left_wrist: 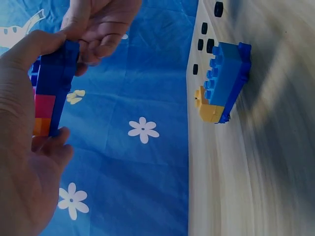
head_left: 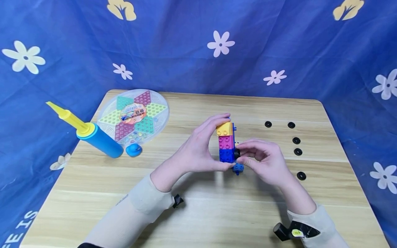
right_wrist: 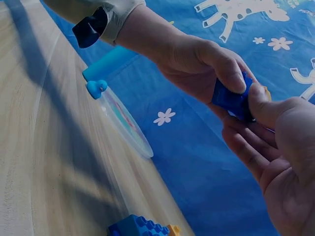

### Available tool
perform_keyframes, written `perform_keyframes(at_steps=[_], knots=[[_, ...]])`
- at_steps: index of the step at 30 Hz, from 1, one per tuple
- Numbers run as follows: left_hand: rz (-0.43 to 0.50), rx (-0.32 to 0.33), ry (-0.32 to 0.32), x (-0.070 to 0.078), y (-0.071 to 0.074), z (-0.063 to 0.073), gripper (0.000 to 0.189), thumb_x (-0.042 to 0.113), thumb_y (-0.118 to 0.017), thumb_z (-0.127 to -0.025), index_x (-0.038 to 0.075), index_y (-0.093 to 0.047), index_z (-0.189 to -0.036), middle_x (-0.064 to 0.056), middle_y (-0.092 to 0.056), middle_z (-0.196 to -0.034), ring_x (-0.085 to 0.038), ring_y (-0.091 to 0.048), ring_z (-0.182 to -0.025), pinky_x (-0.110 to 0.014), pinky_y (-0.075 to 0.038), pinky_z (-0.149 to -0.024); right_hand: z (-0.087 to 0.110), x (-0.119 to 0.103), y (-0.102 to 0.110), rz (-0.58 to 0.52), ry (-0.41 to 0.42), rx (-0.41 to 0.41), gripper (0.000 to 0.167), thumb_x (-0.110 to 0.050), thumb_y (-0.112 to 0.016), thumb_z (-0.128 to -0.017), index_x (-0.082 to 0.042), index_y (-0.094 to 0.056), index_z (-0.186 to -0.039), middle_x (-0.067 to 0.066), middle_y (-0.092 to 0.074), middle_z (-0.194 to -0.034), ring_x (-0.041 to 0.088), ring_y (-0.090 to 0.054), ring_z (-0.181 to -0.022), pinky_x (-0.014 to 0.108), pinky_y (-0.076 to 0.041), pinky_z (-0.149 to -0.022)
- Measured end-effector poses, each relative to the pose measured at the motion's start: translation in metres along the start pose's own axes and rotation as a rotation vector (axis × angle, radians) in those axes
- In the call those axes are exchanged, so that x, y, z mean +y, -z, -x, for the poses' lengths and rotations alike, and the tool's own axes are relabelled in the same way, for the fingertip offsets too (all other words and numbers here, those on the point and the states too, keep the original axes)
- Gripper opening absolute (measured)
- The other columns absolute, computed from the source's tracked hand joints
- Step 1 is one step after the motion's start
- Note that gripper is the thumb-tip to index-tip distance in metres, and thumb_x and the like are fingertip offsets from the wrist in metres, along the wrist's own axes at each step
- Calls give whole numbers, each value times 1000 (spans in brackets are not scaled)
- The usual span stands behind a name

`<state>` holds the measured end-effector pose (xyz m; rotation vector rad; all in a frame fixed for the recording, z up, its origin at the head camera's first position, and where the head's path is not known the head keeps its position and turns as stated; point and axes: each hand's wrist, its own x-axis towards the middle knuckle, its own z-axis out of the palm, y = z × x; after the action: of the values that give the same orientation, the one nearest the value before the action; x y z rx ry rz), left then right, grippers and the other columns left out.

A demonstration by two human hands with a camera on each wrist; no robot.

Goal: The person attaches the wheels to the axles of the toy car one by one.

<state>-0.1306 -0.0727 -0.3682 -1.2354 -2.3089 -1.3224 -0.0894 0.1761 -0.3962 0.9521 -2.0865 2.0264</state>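
My left hand [head_left: 200, 150] grips a toy block car [head_left: 226, 142], its thumb at the near end and its fingers at the far end. Yellow, pink and dark blue bricks stand in a row on the car's blue base. Against the base's right side, my right hand [head_left: 265, 160] pinches a small black wheel [head_left: 237, 153] between thumb and fingers. Whether the wheel is seated on its axle, I cannot tell. A second block car [left_wrist: 224, 73], with a blue and a yellow brick on a blue base, rests on the table, partly hidden below the hands in the head view.
Several loose black wheels [head_left: 296, 140] lie at the table's right. On the left are a blue pump [head_left: 100, 139] with a yellow nozzle, a small blue duck-shaped toy [head_left: 134, 150] and a round game board [head_left: 159, 119]. Blue patterned cloth [head_left: 186, 62] hangs around the table.
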Motion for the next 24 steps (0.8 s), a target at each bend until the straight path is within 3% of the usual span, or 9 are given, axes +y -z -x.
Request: perform_keyframes(at_steps=[4,8,12,16,19,24], knots=[[3,-5,-17,3,0,-1,105,35,-103,-63,5,-49,-148,-8,-47,-159,-22,-46,-146,-39,-39,-120,1,3,2,-64,-54,-23,26,14,-71,-94,19,-64,-119,11,-75,-112,18,-74,-97,31,-63,-83],[8,-4,-31,7,0,-2,105,32,-103,-64,4,-48,-149,-9,-46,-160,-22,-46,-146,-38,-39,-120,1,5,4,-151,-86,-93,20,13,-65,-99,22,-60,-116,10,-76,-103,16,-76,-89,32,-64,-79],[17,-8,-57,10,0,-2,105,27,-102,-65,4,-46,-151,-11,-42,-164,-23,-43,-148,-39,-38,-121,1,5,4,-217,-100,-131,16,12,-66,-99,21,-61,-111,15,-76,-88,18,-76,-75,36,-65,-70],[31,-26,-75,12,0,-1,107,22,-101,-66,7,-44,-156,-11,-35,-168,-25,-39,-152,-42,-37,-121,0,6,3,-255,-94,-109,14,11,-70,-96,18,-63,-106,12,-75,-86,17,-74,-71,32,-64,-65],[50,-46,-51,14,0,0,110,21,-101,-68,12,-40,-160,-10,-33,-169,-24,-36,-153,-42,-38,-120,0,6,2,-275,-80,-76,15,9,-73,-96,17,-62,-102,9,-74,-89,15,-72,-71,29,-63,-63],[202,-76,76,16,-1,0,113,22,-99,-75,21,-31,-165,-6,-54,-152,-17,-55,-138,-35,-49,-111,0,3,-2,-223,-73,-14,12,12,-74,-92,15,-64,-99,10,-73,-91,18,-72,-69,31,-62,-58]])
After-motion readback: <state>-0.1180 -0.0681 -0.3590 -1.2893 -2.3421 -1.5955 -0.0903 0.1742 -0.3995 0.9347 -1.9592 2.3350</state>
